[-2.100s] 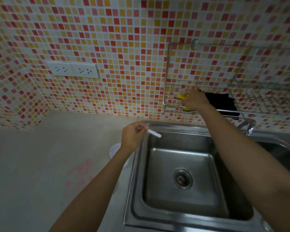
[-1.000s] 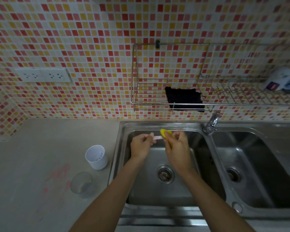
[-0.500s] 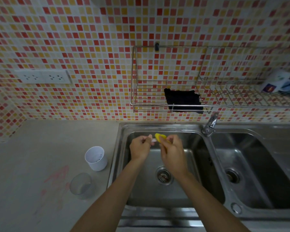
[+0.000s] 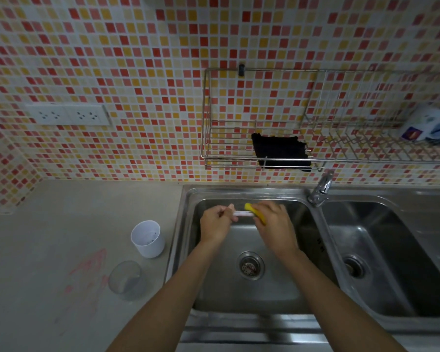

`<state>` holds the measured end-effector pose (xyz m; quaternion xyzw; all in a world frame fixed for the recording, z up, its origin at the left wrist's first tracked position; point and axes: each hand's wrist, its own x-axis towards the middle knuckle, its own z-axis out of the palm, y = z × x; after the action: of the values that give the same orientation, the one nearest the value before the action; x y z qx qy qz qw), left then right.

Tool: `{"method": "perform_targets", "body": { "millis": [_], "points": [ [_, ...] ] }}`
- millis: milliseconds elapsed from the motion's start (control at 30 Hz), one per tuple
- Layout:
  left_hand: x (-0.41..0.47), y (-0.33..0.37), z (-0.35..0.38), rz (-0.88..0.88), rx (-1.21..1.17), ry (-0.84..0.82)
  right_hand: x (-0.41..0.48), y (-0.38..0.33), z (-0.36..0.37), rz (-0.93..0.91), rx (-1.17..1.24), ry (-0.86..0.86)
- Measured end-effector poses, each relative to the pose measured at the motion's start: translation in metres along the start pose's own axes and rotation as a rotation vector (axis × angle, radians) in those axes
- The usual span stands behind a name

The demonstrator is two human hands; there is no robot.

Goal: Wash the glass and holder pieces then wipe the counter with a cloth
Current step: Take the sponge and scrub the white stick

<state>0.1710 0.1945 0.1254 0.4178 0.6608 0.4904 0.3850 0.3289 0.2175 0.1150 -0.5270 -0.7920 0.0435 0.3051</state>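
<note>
Hovering over the left sink basin, a thin white holder piece is pinched in the left hand; the right hand is closed around a yellow sponge touching it. Left of the basin, a white cup and clear glass stand upright on the counter.
</note>
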Motion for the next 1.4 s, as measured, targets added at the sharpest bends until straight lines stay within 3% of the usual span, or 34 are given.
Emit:
{"method": "perform_targets", "body": {
  "millis": [300,400,567,733,867,1033,1200,1333,1400],
  "points": [
    [0.003,0.004,-0.01,0.163,0.11,-0.179,0.009,0.014,-0.01,-0.121,-0.128,-0.059],
    [0.005,0.003,-0.012,0.219,0.145,-0.172,0.01,0.014,-0.013,-0.13,-0.115,-0.056],
    [0.006,0.008,-0.001,0.148,0.105,-0.079,0.006,-0.005,-0.012,0.053,0.03,0.089],
    [0.005,0.008,0.008,0.07,0.029,-0.07,-0.007,-0.026,-0.002,0.008,0.073,0.074],
    [0.002,0.009,0.01,0.035,0.022,-0.02,-0.005,-0.014,-0.003,0.194,0.073,0.122],
    [0.004,0.008,0.012,0.011,-0.032,-0.006,-0.017,-0.031,0.006,-0.004,0.079,0.115],
    [0.004,0.005,0.012,-0.001,-0.006,0.002,-0.012,-0.015,0.007,0.202,0.09,0.137],
    [0.007,0.006,0.012,-0.035,-0.067,-0.008,-0.02,-0.032,0.011,0.0,0.079,0.104],
    [0.006,0.007,0.012,-0.061,-0.11,-0.023,-0.018,-0.024,0.011,-0.007,0.075,0.108]
  ]
}}
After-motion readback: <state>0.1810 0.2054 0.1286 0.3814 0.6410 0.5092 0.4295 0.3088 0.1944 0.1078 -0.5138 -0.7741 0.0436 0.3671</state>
